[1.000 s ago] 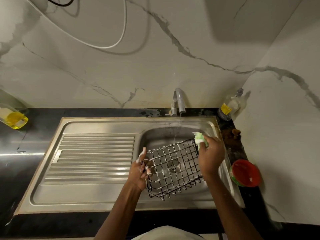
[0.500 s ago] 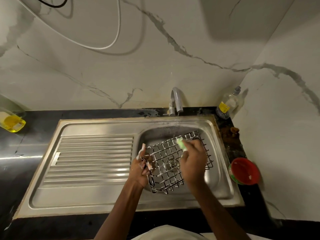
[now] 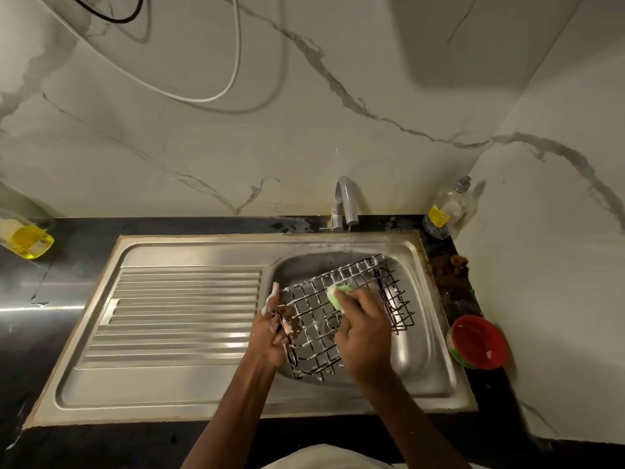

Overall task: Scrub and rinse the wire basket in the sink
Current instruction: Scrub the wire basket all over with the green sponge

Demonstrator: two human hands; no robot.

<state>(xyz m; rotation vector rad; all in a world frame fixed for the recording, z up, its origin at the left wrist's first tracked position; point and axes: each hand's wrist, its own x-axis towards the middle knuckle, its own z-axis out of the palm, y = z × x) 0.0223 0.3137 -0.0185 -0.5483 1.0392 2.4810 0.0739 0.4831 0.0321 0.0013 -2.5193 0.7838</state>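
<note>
So the wire basket was sitting tilted in the sink bowl, its far edge lifted up toward the tap and its grid streaked with white suds. The left hand was gripping the basket's left rim, fingers curled around the wire and pretty soapy too. The right hand was clamped around a green sponge and pressing it down onto the grid around the middle of the basket. A thin stream of water ran from the faucet and hit the basket's far edge. Left of the bowl was the ribbed steel drainboard, all part of the same sink unit set into a dark countertop. On the right, near the sink's edge, there was a red bowl on the counter, and further back in the corner a clear bottle with a yellow label. Way over at the far left stood a container of yellow liquid. The wall behind was marble-look, with a white cable looping down it.
</note>
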